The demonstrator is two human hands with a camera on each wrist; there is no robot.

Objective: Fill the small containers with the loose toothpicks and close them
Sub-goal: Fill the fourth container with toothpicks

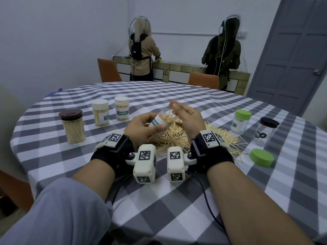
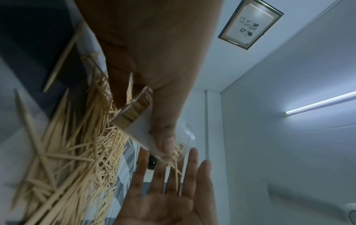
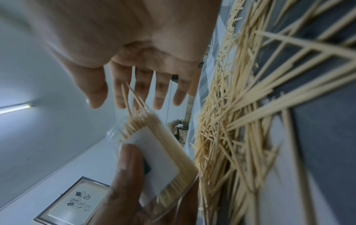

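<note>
My left hand (image 1: 152, 122) grips a clear labelled toothpick container (image 1: 160, 121), tilted with its open mouth toward my right hand. The container is packed with toothpicks, and a few stick out of the mouth. My right hand (image 1: 174, 107) is held up at the mouth with its fingers straight and spread, and the protruding toothpicks touch its fingers (image 3: 142, 91). In the left wrist view the open right palm (image 2: 163, 205) faces the container (image 2: 138, 126). A big pile of loose toothpicks (image 1: 177, 137) lies on the checked tablecloth under both hands.
At the left stand three full, closed containers: a brown-lidded jar (image 1: 73, 128) and two white-lidded ones (image 1: 100, 112) (image 1: 121, 108). At the right are a green-lidded container (image 1: 241, 122), a black-lidded glass jar (image 1: 266, 131) and a loose green lid (image 1: 262, 157). Two people stand at a far counter.
</note>
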